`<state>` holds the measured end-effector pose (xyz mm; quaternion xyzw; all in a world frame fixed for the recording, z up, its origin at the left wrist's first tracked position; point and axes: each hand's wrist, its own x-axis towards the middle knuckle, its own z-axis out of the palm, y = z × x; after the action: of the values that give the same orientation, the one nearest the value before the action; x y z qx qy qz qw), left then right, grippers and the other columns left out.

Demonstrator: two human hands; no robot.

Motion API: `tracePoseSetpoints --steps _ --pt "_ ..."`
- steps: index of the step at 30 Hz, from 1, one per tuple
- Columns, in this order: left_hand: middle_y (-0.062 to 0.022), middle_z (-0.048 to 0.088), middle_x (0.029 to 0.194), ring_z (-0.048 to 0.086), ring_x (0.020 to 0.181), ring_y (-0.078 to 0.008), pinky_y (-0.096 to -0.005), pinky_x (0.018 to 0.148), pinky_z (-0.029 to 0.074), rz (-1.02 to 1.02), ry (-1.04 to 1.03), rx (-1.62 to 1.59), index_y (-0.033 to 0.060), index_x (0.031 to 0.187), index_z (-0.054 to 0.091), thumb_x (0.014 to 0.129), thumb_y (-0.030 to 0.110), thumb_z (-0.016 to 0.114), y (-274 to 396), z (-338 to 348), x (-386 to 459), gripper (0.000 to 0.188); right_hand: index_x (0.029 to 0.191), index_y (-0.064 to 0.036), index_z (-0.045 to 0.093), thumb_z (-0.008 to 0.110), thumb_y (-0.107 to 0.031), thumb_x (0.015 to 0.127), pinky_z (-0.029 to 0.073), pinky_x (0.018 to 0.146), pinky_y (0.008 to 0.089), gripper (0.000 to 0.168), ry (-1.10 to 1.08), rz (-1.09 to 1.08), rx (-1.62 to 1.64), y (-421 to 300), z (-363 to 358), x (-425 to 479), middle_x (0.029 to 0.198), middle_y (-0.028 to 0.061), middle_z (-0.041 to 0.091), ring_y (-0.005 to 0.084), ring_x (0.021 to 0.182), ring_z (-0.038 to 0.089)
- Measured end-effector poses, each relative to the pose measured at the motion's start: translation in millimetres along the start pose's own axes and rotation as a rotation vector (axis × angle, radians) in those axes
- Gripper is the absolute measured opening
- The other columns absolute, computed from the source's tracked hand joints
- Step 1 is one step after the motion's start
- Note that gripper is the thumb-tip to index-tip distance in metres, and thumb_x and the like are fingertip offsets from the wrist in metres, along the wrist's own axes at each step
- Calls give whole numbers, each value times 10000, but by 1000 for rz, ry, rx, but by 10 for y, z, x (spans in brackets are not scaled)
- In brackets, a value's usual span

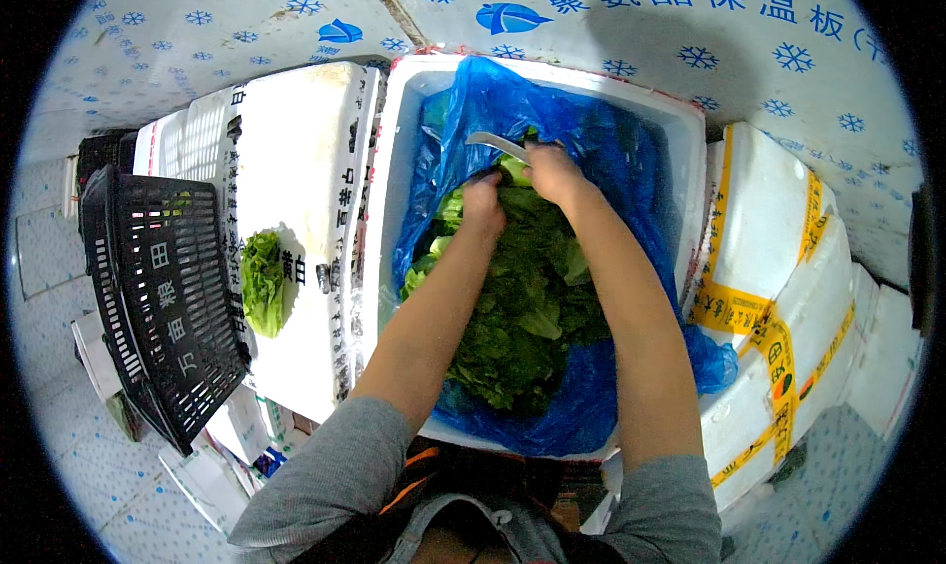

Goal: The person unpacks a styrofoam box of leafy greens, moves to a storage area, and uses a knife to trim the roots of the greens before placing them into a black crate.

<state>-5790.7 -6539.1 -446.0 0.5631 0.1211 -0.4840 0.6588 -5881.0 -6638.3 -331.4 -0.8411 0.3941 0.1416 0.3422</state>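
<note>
A white foam box (687,165) lined with a blue plastic bag (628,143) stands before me, holding leafy green lettuce (517,298). My right hand (553,171) grips a knife, its curved metal blade (497,143) pointing left above the lettuce. The handle is hidden in my fingers. Close on the left, my left hand (484,200) is curled around a lettuce head (515,171), whose pale green part shows between both hands. Its fingertips are partly hidden by leaves. The blade lies just beyond my left hand; I cannot tell whether it touches the lettuce.
On the left, a single lettuce (262,283) lies on a white foam box lid (303,172). A black plastic basket (170,283) stands tilted beyond it. White foam boxes with yellow tape (780,350) are at right. A printed panel wall (650,47) rises behind.
</note>
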Motion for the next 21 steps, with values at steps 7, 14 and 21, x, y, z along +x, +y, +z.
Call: tracePoseSetpoints --steps 7,14,21 --pt "-93 561 1034 491 966 -216 -335 817 351 -18 17 -16 40 1090 448 768 9 480 256 269 -869 325 1275 -30 382 642 -155 757 377 914 406 593 269 -100 -23 163 119 -477 1181 175 442 342 1081 422" --pt "-107 513 1179 454 1013 -156 -279 879 311 122 -255 -20 15 1265 315 750 -32 442 382 226 -1101 533 1199 -26 446 650 -142 734 414 846 406 521 416 -159 -38 52 53 -615 1108 162 471 337 999 475" --pt "-92 531 1157 462 1080 -155 -287 946 319 328 -346 144 12 1258 372 843 0 451 1053 72 -1327 422 1183 -61 456 601 -116 783 381 908 403 428 494 -282 5 329 -97 -1142 1176 132 454 318 1077 433"
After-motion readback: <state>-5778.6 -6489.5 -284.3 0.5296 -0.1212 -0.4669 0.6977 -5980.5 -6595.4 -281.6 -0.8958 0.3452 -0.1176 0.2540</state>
